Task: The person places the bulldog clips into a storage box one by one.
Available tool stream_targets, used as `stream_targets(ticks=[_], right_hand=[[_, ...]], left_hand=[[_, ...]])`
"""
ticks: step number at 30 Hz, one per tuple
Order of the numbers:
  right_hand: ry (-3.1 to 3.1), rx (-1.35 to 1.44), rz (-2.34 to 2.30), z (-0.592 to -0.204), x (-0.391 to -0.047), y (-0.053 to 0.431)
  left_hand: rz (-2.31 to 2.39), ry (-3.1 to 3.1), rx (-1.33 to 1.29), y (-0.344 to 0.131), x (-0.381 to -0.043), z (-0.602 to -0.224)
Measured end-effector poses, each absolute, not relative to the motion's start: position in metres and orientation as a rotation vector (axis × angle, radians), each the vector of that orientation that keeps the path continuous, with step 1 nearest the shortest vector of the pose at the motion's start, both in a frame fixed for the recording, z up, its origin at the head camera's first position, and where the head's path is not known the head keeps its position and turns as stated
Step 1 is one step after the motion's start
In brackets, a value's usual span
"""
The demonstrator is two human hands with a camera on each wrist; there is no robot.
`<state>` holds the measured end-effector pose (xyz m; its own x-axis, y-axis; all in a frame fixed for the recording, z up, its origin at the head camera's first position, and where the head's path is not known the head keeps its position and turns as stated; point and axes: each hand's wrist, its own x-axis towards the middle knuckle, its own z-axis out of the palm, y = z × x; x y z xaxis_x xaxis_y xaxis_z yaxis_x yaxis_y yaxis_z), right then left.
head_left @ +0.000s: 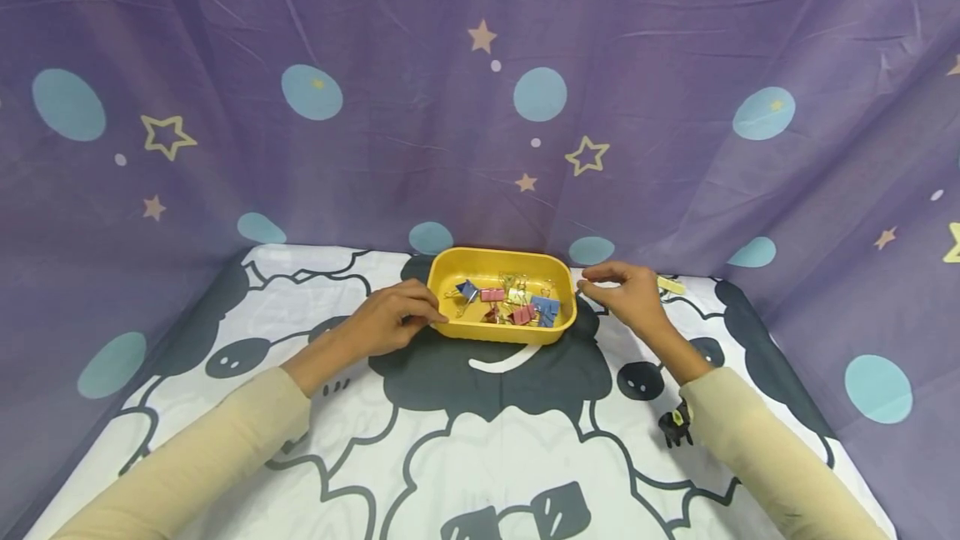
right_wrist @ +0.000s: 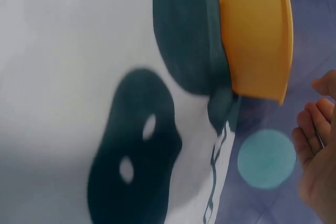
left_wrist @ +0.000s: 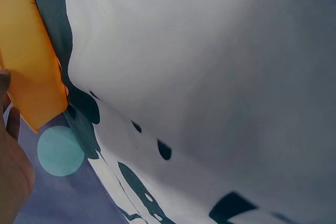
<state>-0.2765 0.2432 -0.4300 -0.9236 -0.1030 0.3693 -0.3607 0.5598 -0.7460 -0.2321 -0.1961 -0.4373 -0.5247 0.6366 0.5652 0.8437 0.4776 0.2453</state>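
Observation:
A yellow plastic tray [head_left: 498,332] stands at the back of the cloth-covered surface, close to the purple curtain. Inside it lie several binder clips, among them a blue clip [head_left: 546,307], a pink clip [head_left: 492,295] and a dark blue clip [head_left: 468,290]. My left hand [head_left: 397,315] grips the tray at its left near corner, fingertips on the rim; in the left wrist view the thumb overlaps the tray wall. Just off the tray's right end, my right hand [head_left: 626,294] has loosely bent fingers with nothing between them. A gap separates it from the tray in the right wrist view.
Beyond the right hand lies a small yellow object [head_left: 671,284]. A small black object [head_left: 677,426] with prongs and a yellow-green patch sits beside the right sleeve. The purple curtain [head_left: 375,148] rises behind and along both sides of the sheep-print cloth [head_left: 510,448].

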Motion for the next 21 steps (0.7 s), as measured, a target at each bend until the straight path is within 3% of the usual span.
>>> stream_targets(ticks=[21], right_hand=[[-2.405,0.153,1.33,-0.418,-0.282,0.315]], left_hand=[[-0.725,-2.328,-1.237,-0.196,-0.232,-0.437]])
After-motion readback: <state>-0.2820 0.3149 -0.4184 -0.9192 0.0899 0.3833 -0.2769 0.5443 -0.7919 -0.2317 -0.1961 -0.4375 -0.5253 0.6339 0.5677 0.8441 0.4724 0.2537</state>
